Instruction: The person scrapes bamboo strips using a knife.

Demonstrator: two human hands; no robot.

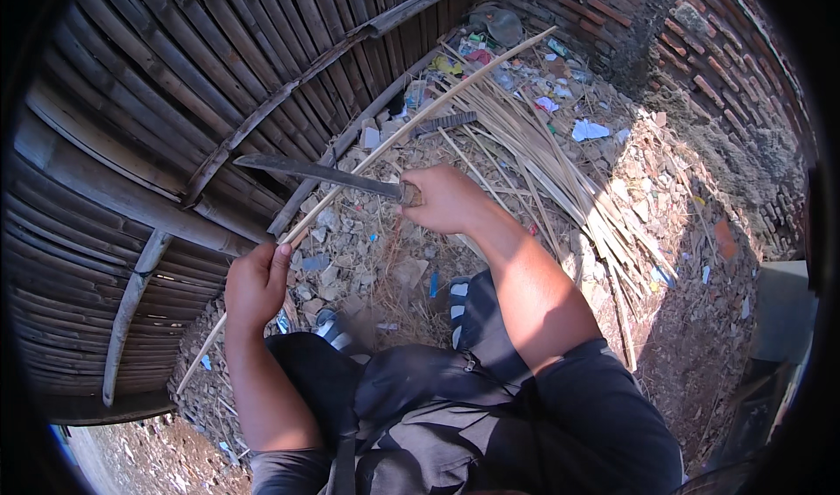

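Observation:
My left hand [254, 283] is closed round a long, pale bamboo strip [420, 117], its thumb lying along the strip. The strip slants from beside my left forearm up to the far right, above the rubble. In my right hand [446, 199] is the handle of a machete [328, 173], whose dark blade points left. The blade crosses the strip a little beyond my left hand; whether the two touch I cannot tell. Beyond my right hand, a bundle of split bamboo strips [560, 176] lies on the ground.
A bamboo slat wall [201, 66] rises close on the left. A brick wall [604, 18] closes the far side and bends round to the right. Rubble and litter, with white paper [591, 130], cover the ground. My sandalled feet [458, 307] stand near the middle.

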